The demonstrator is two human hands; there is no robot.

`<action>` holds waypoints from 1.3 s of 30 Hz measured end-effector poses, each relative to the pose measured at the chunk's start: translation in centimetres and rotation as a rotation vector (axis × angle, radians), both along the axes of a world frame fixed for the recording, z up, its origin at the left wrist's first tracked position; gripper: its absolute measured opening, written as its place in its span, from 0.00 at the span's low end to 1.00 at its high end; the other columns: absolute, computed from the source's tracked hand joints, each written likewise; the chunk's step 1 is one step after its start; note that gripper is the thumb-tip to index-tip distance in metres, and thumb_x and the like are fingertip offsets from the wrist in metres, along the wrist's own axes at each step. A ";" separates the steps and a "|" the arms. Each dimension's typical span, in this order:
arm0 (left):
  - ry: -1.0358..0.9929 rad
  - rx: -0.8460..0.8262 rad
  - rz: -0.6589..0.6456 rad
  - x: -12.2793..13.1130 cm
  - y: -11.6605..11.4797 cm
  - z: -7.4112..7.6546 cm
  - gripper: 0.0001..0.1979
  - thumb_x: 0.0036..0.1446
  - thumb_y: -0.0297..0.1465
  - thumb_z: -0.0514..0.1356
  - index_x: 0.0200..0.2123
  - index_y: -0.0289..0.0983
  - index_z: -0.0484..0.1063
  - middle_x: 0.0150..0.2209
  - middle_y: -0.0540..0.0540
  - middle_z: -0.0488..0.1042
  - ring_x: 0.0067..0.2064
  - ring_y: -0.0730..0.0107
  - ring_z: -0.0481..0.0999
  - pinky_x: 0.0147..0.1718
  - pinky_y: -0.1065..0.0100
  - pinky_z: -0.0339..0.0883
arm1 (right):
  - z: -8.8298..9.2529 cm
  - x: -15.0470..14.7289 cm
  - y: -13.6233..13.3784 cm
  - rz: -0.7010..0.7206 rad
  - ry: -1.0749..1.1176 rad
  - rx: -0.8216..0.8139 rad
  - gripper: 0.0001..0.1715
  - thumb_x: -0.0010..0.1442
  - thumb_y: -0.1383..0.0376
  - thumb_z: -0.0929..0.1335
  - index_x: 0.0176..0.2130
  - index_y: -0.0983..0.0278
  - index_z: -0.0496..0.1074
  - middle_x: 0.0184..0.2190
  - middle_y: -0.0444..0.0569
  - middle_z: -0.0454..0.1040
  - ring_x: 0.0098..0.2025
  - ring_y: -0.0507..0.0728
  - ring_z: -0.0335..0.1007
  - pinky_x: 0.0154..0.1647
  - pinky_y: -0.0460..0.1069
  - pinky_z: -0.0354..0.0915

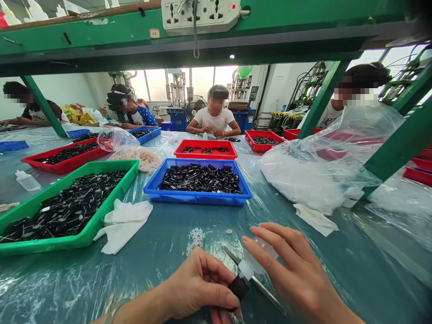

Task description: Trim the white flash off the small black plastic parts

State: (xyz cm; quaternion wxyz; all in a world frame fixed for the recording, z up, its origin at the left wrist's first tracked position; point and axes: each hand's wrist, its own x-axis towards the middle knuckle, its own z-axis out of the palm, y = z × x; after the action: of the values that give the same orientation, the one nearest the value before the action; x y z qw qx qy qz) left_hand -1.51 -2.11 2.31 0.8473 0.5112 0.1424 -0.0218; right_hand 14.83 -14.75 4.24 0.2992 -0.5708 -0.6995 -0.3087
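Note:
My left hand (205, 288) pinches a small black plastic piece (239, 288) between thumb and fingers. A whitish translucent tip (246, 270) sits at the piece's upper end. Close by on the right, my right hand (293, 265) has its fingers stretched out and apart. A thin clear plastic bit (259, 257) shows behind those fingers; whether they touch it I cannot tell. Under the hands a slim metal tool (268, 294) lies slantwise on the plastic-covered table, its kind partly hidden. Beyond my left hand is a small heap of translucent white bits (195, 238).
A blue tray (199, 198) and a green tray (111, 211), both full of black pieces, stand ahead. White cloths (124, 220) lie nearby. A large clear bag (303, 175) is at right, by a green post (398, 144). A green shelf beam (101, 40) crosses overhead. Several people sit beyond.

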 end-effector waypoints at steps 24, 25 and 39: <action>-0.040 0.021 0.017 -0.1 0.1 0.1 0.09 0.42 0.30 0.67 0.27 0.28 0.78 0.22 0.45 0.75 0.18 0.77 0.72 0.17 0.79 0.65 | 0.9 0.2 -0.1 0.038 -0.039 -0.032 0.18 0.67 0.74 0.55 0.44 0.65 0.70 0.42 0.56 0.71 0.49 0.62 0.62 0.42 0.56 0.60; -0.034 0.023 0.012 -0.1 0.1 0.2 0.09 0.42 0.29 0.67 0.27 0.29 0.78 0.22 0.45 0.75 0.18 0.77 0.72 0.18 0.79 0.65 | 0.9 0.2 -0.1 0.039 -0.035 -0.031 0.18 0.67 0.74 0.55 0.44 0.65 0.70 0.42 0.56 0.71 0.49 0.62 0.62 0.43 0.56 0.60; 0.017 0.054 0.022 0.0 -0.1 0.3 0.11 0.39 0.32 0.68 0.26 0.29 0.78 0.20 0.46 0.73 0.18 0.75 0.71 0.17 0.78 0.63 | 1.0 -0.1 -0.5 -0.037 -0.072 -0.097 0.17 0.65 0.75 0.56 0.46 0.65 0.70 0.44 0.57 0.72 0.51 0.64 0.62 0.43 0.58 0.61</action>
State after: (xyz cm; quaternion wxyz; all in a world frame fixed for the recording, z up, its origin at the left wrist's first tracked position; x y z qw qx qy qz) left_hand -1.50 -2.26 2.59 0.8322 0.5319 0.1559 -0.0130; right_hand 14.73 -15.27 5.26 0.2402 -0.5860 -0.7133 -0.3002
